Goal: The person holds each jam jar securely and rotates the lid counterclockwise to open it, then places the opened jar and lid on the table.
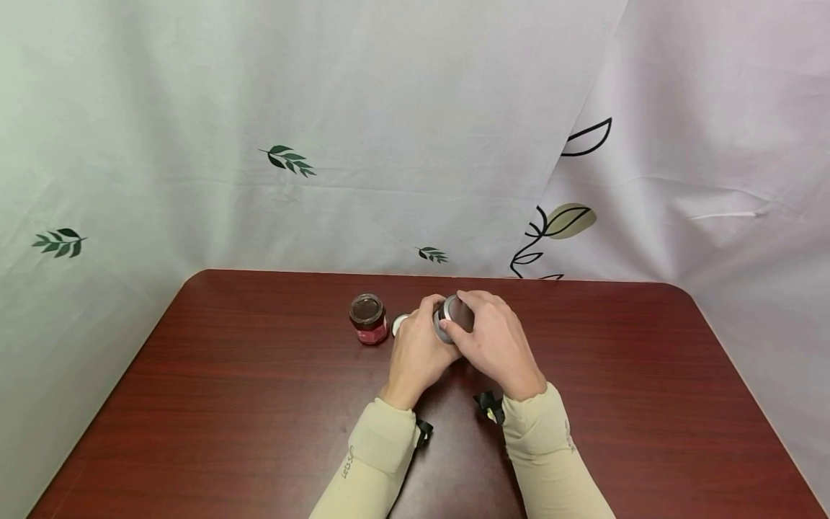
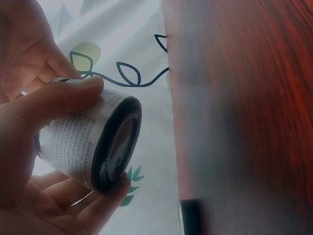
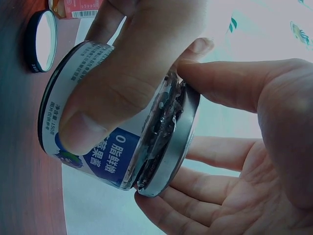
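Note:
My left hand [image 1: 418,357] grips a small jam jar [image 2: 73,137] round its body, above the table and tipped on its side in the right wrist view. The jar has a white label with small print and a blue patch. My right hand [image 1: 496,342] holds the silver lid [image 3: 171,147] by its edge, thumb on one side and fingers on the other. The lid sits at the jar's mouth, with crinkled clear film [image 3: 164,129] showing beside it. Dark contents show through the glass.
A second jar [image 1: 371,326] with a red label and dark top stands on the brown table [image 1: 259,404], left of my hands. Next to it is a dark-rimmed lid [image 3: 46,41], its white face showing. A white curtain [image 1: 389,108] hangs behind the table's back edge.

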Demonstrator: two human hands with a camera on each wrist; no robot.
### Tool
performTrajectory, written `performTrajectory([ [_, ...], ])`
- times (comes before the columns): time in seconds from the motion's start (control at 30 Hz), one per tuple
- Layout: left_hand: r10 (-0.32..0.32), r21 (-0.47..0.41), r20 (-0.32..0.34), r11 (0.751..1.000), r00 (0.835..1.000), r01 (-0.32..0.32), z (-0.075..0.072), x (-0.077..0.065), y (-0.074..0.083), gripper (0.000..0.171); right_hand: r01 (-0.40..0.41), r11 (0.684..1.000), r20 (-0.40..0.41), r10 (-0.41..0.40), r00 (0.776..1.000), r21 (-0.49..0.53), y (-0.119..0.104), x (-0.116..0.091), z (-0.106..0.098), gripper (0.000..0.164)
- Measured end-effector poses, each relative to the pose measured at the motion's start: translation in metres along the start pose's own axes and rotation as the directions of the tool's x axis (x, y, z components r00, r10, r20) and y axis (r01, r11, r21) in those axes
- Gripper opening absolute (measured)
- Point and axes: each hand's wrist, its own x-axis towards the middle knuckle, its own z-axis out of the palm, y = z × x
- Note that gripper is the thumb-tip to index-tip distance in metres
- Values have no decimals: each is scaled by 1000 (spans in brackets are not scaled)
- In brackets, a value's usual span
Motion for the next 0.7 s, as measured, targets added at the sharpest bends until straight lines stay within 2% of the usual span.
performTrajectory([
  [0.7, -12, 3, 14, 1000, 1000, 12, 0, 0, -1, 62, 45, 999, -6, -45, 999, 1, 1, -1, 0, 52],
])
